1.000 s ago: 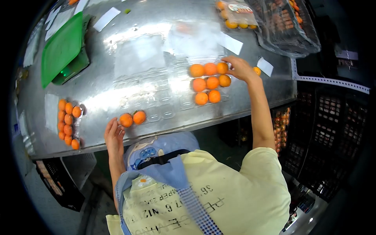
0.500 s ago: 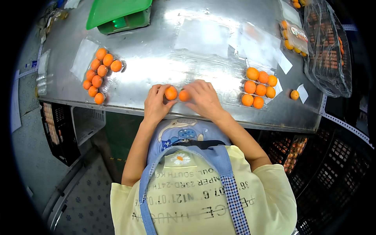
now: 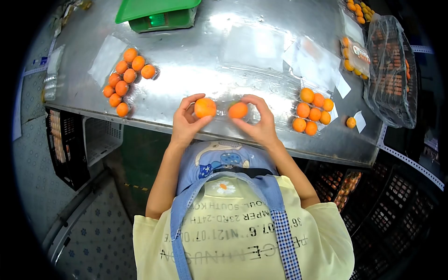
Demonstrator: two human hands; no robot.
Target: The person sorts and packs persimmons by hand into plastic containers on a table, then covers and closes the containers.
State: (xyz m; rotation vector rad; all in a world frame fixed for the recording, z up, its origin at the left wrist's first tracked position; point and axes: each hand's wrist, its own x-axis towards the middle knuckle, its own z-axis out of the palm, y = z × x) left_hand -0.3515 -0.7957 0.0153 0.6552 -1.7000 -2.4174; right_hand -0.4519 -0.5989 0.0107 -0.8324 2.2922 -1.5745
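Note:
Near the front edge of the metal table, my left hand (image 3: 185, 120) grips an orange (image 3: 205, 108) between thumb and fingers. Just to its right, my right hand (image 3: 260, 120) pinches a second orange (image 3: 238, 110), with a gap between the two fruits. Behind them a clear plastic tray (image 3: 268, 91) lies on the table, blurred by glare. Several oranges (image 3: 315, 114) sit in rows at its right part. Another group of oranges (image 3: 122, 87) rests in clear plastic at the left.
A green scale (image 3: 161, 21) stands at the back. A labelled pack (image 3: 358, 58) and a plastic-lined crate (image 3: 389, 70) are at the right, near a single orange (image 3: 351, 122) beside a white slip (image 3: 360, 122). Crates stand below the table (image 3: 163, 128).
From beside the orange rows, my right hand has come over to the front middle. Both hands now hold oranges, slightly farther apart than half a second ago. The view has shifted.

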